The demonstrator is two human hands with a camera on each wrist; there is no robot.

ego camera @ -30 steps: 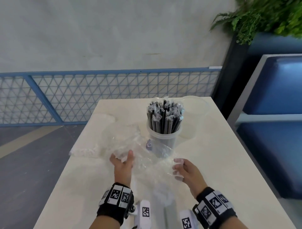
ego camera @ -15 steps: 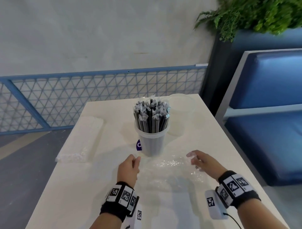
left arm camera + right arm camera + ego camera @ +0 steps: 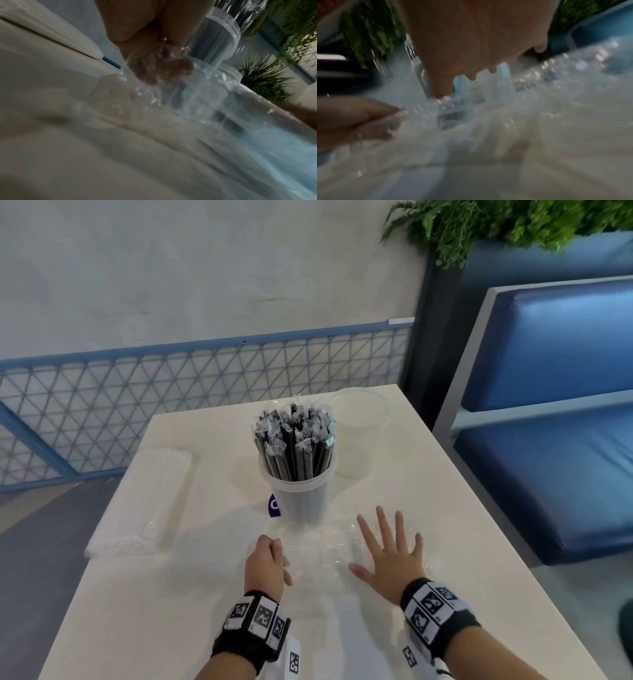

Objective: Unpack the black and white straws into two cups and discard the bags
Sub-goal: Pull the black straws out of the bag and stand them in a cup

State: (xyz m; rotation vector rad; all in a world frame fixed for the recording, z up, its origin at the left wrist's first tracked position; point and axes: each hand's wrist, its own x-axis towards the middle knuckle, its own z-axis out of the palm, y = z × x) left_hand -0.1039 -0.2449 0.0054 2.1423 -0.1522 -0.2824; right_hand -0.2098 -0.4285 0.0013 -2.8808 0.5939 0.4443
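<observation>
- My right hand (image 3: 388, 556) lies flat, fingers spread, pressing the empty clear bag (image 3: 322, 549).
- My left hand (image 3: 265, 565) pinches the bag's left edge, fingers curled.

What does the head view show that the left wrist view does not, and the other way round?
Only the head view shows the right hand spread flat on the empty bag, the empty cup behind, the blue bench and the tops of the black straws. Only the left wrist view shows the left fingers from below, curled into the bag's film. Both show the left hand, the bag, the cup of black straws, the pack of white straws and the table.
</observation>
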